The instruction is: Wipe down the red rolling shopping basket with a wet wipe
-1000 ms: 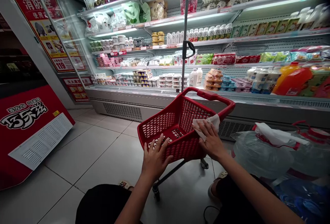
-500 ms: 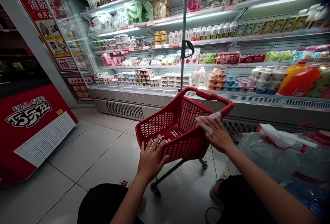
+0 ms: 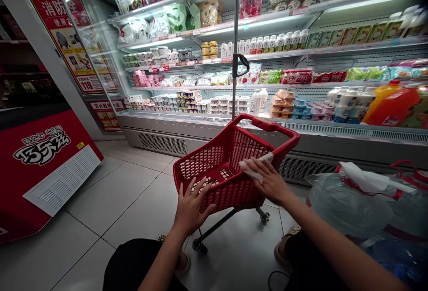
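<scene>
A red plastic shopping cart (image 3: 230, 193) on dark wheels stands in front of me, its handle toward the back right. On the near side of the basket, at its left, rests my left hand (image 3: 193, 204), fingers spread over the rim and nothing in it. My right hand (image 3: 265, 179) presses a white cloth or tissue (image 3: 256, 172) against the rim farther right, below the handle. The cloth lies partly under the fingers and sticks out on both sides of them.
A lit fridge shelf (image 3: 207, 123) with dairy goods runs behind the cart. At the left is a red freezer (image 3: 76, 130). Large water bottles (image 3: 351, 201) with another white tissue (image 3: 363, 177) stand at the right. My legs and feet flank the cart.
My right hand has slid left and slightly down along the rim with the cloth. My left hand stays on the rim. The cart appears slightly farther left in view.
</scene>
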### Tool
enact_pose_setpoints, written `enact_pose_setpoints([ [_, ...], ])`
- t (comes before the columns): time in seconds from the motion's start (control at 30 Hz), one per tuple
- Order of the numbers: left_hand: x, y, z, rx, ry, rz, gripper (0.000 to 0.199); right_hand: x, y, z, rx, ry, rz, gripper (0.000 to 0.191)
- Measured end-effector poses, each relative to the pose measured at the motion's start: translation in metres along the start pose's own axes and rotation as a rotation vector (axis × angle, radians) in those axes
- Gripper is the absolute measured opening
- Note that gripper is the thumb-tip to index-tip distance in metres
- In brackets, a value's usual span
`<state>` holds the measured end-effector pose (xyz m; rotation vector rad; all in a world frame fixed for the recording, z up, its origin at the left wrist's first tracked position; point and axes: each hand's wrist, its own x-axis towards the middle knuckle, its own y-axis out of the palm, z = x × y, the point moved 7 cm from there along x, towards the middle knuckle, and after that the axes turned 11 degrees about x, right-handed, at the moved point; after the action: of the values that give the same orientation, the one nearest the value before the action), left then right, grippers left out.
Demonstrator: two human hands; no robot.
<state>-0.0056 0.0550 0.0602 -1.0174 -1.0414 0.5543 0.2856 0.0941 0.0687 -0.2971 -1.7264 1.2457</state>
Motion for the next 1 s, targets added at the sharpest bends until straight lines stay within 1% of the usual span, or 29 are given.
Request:
enact_pose_setpoints([
  [0.07,-0.001,0.001,0.003,-0.004,-0.001,-0.007,0.058,-0.005,-0.017,-0.035,-0.048,0.082,-0.052,0.071],
  [0.1,-0.001,0.001,0.004,-0.007,-0.002,-0.010,0.058,-0.007,-0.023,-0.048,-0.067,0.118,-0.074,0.072],
  [0.13,-0.001,0.001,0.003,-0.010,-0.004,-0.013,0.058,-0.010,-0.026,-0.056,-0.081,0.150,-0.096,0.073],
  [0.17,-0.001,0.001,0.002,-0.013,-0.006,-0.016,0.058,-0.012,-0.026,-0.060,-0.087,0.179,-0.117,0.073],
  [0.2,0.000,0.001,0.000,-0.017,-0.007,-0.018,0.059,-0.013,-0.024,-0.057,-0.086,0.203,-0.136,0.073],
  [0.27,0.000,0.000,-0.005,-0.023,-0.005,-0.020,0.060,-0.011,-0.011,-0.037,-0.063,0.222,-0.163,0.073],
  [0.33,0.001,-0.001,-0.010,-0.027,-0.001,-0.023,0.061,-0.006,0.008,-0.003,-0.020,0.189,-0.159,0.074],
  [0.4,0.002,-0.003,-0.013,-0.029,0.005,-0.026,0.061,0.001,0.027,0.030,0.030,0.119,-0.124,0.073],
  [0.47,0.002,-0.003,-0.014,-0.029,0.005,-0.032,0.060,0.005,0.036,0.049,0.064,0.042,-0.079,0.071],
  [0.5,0.002,-0.003,-0.014,-0.029,0.005,-0.033,0.059,0.006,0.036,0.050,0.069,0.002,-0.053,0.070],
  [0.53,0.002,-0.003,-0.013,-0.031,0.005,-0.031,0.059,0.006,0.033,0.046,0.066,-0.028,-0.030,0.068],
  [0.6,0.001,-0.002,-0.011,-0.036,0.005,-0.023,0.057,0.003,0.021,0.020,0.037,-0.040,-0.009,0.067],
  [0.7,-0.001,0.000,-0.009,-0.043,0.007,-0.018,0.057,-0.006,-0.008,-0.036,-0.038,0.097,-0.079,0.068],
  [0.73,-0.001,0.000,-0.009,-0.043,0.007,-0.023,0.057,-0.009,-0.014,-0.049,-0.057,0.138,-0.100,0.069],
  [0.77,-0.001,0.000,-0.010,-0.043,0.005,-0.031,0.058,-0.012,-0.017,-0.057,-0.068,0.171,-0.120,0.070],
  [0.8,-0.001,-0.001,-0.011,-0.044,0.005,-0.037,0.059,-0.014,-0.018,-0.059,-0.071,0.192,-0.136,0.070],
  [0.83,0.000,-0.001,-0.012,-0.049,0.003,-0.039,0.060,-0.015,-0.015,-0.055,-0.063,0.202,-0.149,0.071],
  [0.9,0.001,-0.001,-0.016,-0.066,0.003,-0.027,0.060,-0.013,-0.002,-0.034,-0.020,0.198,-0.169,0.072],
  [1.0,0.002,-0.002,-0.023,-0.088,0.008,0.000,0.061,-0.004,0.026,0.019,0.086,0.160,-0.177,0.074],
])
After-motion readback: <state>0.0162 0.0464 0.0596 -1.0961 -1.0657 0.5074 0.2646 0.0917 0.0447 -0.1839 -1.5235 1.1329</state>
